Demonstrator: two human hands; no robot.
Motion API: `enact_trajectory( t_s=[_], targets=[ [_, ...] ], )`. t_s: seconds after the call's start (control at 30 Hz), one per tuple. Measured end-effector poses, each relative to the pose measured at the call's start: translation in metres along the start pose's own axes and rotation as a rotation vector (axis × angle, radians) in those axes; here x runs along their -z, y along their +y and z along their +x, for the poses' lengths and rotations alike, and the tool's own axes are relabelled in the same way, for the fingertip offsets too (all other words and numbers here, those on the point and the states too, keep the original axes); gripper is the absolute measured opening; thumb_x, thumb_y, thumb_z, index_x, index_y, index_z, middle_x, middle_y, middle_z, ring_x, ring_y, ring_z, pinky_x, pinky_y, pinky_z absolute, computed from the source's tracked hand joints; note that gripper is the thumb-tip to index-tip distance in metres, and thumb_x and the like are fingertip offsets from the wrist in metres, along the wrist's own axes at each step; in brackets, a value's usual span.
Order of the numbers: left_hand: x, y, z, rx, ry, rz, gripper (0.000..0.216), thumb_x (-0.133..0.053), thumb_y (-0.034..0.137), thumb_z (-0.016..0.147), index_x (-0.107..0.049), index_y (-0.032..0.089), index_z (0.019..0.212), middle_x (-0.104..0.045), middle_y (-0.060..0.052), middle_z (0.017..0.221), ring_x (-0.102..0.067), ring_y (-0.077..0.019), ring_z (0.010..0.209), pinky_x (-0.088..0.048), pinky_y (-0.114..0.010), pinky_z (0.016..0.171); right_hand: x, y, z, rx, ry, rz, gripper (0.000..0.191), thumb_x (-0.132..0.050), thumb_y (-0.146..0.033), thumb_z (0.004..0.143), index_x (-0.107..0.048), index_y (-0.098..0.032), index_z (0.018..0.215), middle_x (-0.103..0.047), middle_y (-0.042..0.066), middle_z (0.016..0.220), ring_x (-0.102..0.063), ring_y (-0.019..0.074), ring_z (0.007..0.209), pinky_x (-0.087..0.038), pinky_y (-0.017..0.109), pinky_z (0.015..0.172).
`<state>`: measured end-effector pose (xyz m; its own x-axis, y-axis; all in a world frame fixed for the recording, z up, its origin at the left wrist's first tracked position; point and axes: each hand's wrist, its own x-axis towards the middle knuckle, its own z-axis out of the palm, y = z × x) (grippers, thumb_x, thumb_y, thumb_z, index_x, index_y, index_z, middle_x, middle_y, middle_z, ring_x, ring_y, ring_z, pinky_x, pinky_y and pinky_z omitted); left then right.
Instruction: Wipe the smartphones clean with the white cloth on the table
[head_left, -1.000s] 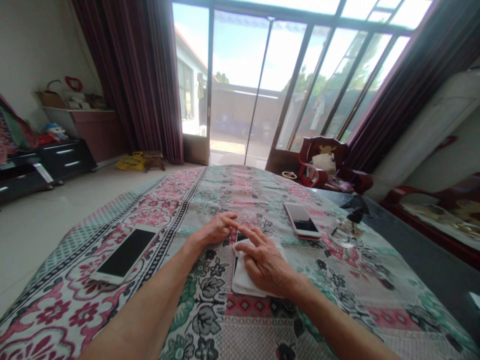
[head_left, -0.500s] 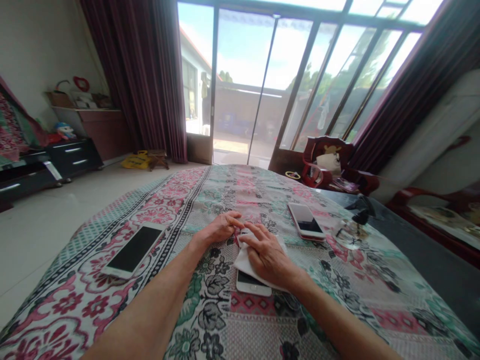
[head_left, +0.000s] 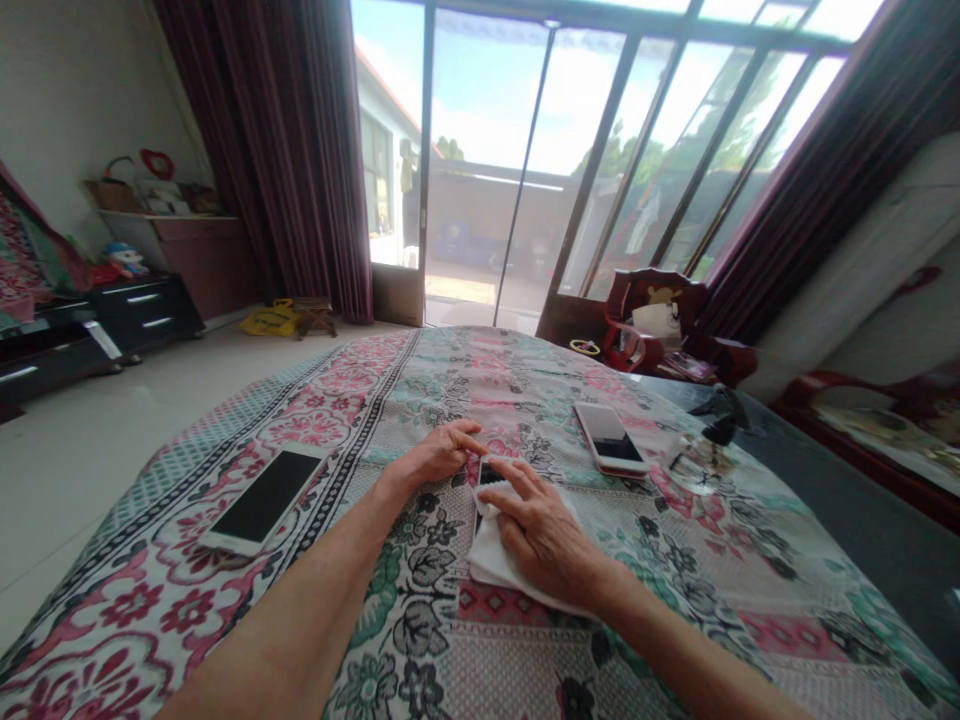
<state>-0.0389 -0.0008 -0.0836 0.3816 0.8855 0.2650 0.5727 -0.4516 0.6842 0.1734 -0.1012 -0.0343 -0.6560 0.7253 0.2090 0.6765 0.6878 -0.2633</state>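
A white smartphone (head_left: 490, 471) lies on the patterned tablecloth in front of me, mostly covered by a white cloth (head_left: 496, 555). My right hand (head_left: 546, 525) presses this cloth flat on the screen, fingers together and pointing forward-left. At the phone's far end is my left hand (head_left: 448, 450), its fingers partly curled and the index finger reaching to the top edge, holding it in place. Only the upper part of the dark screen shows. To the left lies a second white smartphone (head_left: 262, 500), screen up. A third smartphone (head_left: 611, 438) rests at the right.
The patterned tablecloth (head_left: 405, 620) drapes over the table. On its right side stands a clear glass object (head_left: 699, 465) with something dark by it. Beyond are a red wooden chair (head_left: 652, 310), glass doors (head_left: 487, 200), purple curtains (head_left: 277, 150) and a yellow bag (head_left: 271, 318) on the floor.
My right hand and the white cloth have slid down the phone toward me, covering its lower end and baring the top of the screen. My left hand stays at the top edge.
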Motion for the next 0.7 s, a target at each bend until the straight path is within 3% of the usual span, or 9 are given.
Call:
enact_trajectory(
  t_s=[0.23,0.5,0.7],
  targets=[
    [0.001,0.005,-0.001,0.024,0.018,-0.037,0.036,-0.05,0.001,0.071,-0.076,0.016,0.09,-0.061,-0.009,0.129,-0.058,-0.0213,0.117,-0.044,-0.033,0.103,-0.001,-0.008,0.001,0.05,0.006,-0.011,0.04,-0.043,-0.014,0.084,-0.063,-0.03,0.116,-0.041,0.001,0.147,-0.032,0.0302,0.134,-0.033,0.054,0.106],
    [0.006,0.018,-0.003,0.035,0.036,-0.155,0.029,-0.054,0.0,0.068,-0.073,0.012,0.087,-0.074,-0.009,0.102,-0.067,-0.0178,0.097,-0.052,-0.029,0.092,0.004,-0.019,-0.026,0.067,-0.111,-0.003,0.045,-0.045,-0.014,0.083,-0.059,-0.036,0.12,-0.032,-0.004,0.152,-0.023,0.0336,0.14,-0.028,0.061,0.107],
    [0.007,0.019,-0.003,0.026,0.011,-0.066,0.032,-0.052,0.002,0.07,-0.076,0.014,0.088,-0.066,-0.01,0.122,-0.061,-0.0192,0.112,-0.046,-0.029,0.1,-0.002,-0.02,-0.024,0.054,-0.063,-0.037,0.045,-0.046,-0.014,0.084,-0.057,-0.035,0.123,-0.031,-0.002,0.153,-0.026,0.0338,0.139,-0.029,0.061,0.106]
  ],
)
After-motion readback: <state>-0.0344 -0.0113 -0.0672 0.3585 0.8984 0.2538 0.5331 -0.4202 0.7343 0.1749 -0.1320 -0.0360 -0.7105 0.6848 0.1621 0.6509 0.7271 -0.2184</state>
